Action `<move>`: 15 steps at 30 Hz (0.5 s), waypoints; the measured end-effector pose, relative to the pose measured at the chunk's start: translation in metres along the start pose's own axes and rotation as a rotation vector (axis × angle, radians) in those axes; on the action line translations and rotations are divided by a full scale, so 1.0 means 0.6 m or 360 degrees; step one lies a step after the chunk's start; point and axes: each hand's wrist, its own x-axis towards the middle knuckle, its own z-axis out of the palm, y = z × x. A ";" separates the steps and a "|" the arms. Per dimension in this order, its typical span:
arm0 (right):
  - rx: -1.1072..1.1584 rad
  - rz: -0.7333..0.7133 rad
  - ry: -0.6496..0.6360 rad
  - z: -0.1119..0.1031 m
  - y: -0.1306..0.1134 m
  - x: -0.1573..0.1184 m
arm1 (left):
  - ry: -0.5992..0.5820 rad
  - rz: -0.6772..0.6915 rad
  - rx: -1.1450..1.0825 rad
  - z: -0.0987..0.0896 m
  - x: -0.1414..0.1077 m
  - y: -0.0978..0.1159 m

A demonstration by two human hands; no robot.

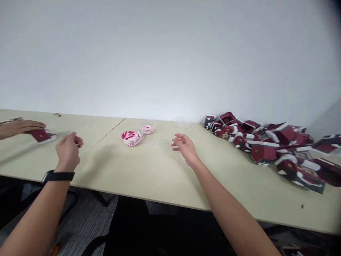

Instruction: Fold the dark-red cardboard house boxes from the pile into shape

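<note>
My left hand (68, 148), with a black watch on its wrist, is over the left part of the table with its fingers curled; whether it holds anything is too small to tell. To its left lies a dark red and white piece (42, 136). My right hand (184, 146) hovers over the middle of the table, fingers apart and holding nothing. Between my hands stand a clear bowl with red and white pieces (131, 138) and, just behind it, a second such bowl (147, 128). A clear bowl (182, 123) stands behind my right hand.
Many dark red and white house-shaped pieces (263, 151) are heaped on the right side of the table (149, 174). Another person's hand (26, 127) touches the piece at the far left. A pale wall rises behind the table, and a black chair is below the front edge.
</note>
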 end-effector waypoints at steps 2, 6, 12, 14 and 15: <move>0.0073 0.0062 0.0037 -0.003 -0.004 0.000 | -0.0249 0.0043 -0.0119 0.040 -0.054 0.037; 0.0329 0.0179 0.0043 -0.011 -0.003 0.002 | -0.1199 0.0776 -0.0061 0.146 -0.181 0.135; 0.0567 0.0272 0.0013 -0.037 -0.003 0.021 | -0.1756 0.1526 0.0273 0.318 -0.249 0.185; 0.0583 0.0236 0.0075 -0.049 -0.007 0.027 | -0.1691 0.1488 0.0320 0.357 -0.242 0.170; 0.0562 0.0212 0.0118 -0.055 -0.009 0.030 | -0.1631 0.1473 0.0299 0.370 -0.237 0.161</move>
